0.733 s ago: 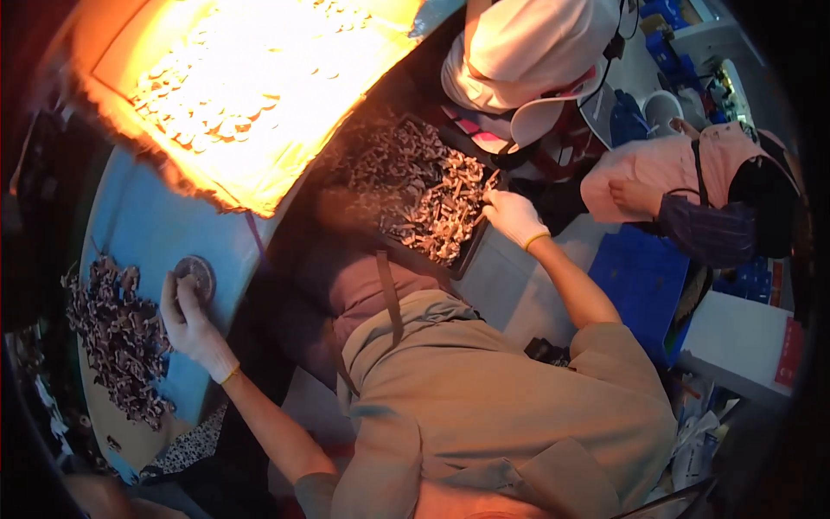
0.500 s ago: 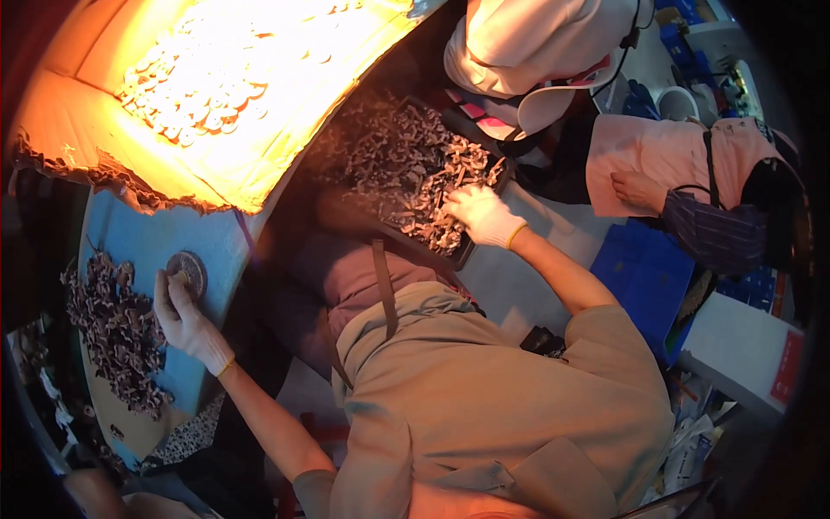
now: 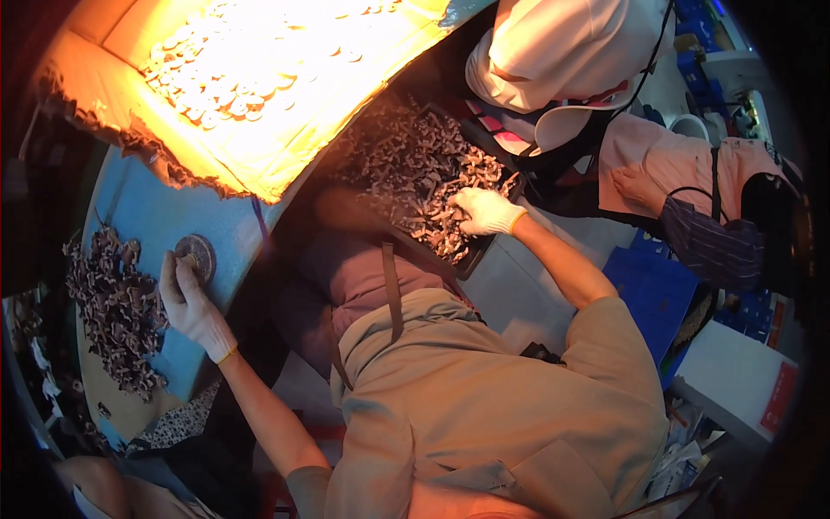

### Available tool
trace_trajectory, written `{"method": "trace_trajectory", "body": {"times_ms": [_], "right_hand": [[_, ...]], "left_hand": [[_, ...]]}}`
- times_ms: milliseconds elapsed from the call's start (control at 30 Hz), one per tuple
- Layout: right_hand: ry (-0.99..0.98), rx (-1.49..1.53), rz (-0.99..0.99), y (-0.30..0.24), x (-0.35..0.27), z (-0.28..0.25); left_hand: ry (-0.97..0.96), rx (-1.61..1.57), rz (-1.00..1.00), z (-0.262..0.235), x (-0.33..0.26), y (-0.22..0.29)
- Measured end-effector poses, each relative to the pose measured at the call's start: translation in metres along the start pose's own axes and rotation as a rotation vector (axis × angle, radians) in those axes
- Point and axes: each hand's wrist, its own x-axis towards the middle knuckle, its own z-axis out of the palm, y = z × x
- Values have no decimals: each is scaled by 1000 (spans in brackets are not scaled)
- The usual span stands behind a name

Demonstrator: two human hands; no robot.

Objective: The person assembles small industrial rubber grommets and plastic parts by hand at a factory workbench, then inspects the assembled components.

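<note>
My left hand (image 3: 194,307), in a white knit glove, is over the blue tabletop (image 3: 143,195) at the left. Its thumb and fingertips come together at the near edge of a round, dark, gritty-looking disc (image 3: 201,251); what they pinch is too small to make out. Beside this hand lies a heap of small, dark brown, curled pieces (image 3: 112,320). My right hand (image 3: 488,213), gloved the same way, reaches into a dark tray (image 3: 471,264) full of similar small brown pieces (image 3: 415,164). Its fingers curl around some of them, partly hidden among the pile.
A brightly lit, torn-edged cardboard box (image 3: 285,147) holding many small round pieces stands at the upper left. Across the tray is a person in a white cap (image 3: 571,60); another person's hand (image 3: 638,189) shows farther right. A blue bin (image 3: 648,290) and a white carton (image 3: 735,372) stand at the right.
My right hand's fingers have gone from spread over the pieces to curled in among them. My left hand stays by the disc. The whole view has shifted slightly.
</note>
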Motion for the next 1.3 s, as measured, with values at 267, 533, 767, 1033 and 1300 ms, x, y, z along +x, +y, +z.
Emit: {"method": "trace_trajectory", "body": {"times_ms": [267,533,767,1033,1300], "right_hand": [[133,-327,-15,-8,7,-5],[212,-468,-244,4,30,25],[392,551,-30,-64,16,-59],[193,720,-399,-328,61,-116],[340,158,-545,-404,123,-139]], "left_hand": [[-7,30,42,-1,4,-5],[29,21,52,2,3,-4],[29,144,188,-12,-8,5],[25,151,274,-6,-2,0],[4,135,231,-8,-1,2]]}}
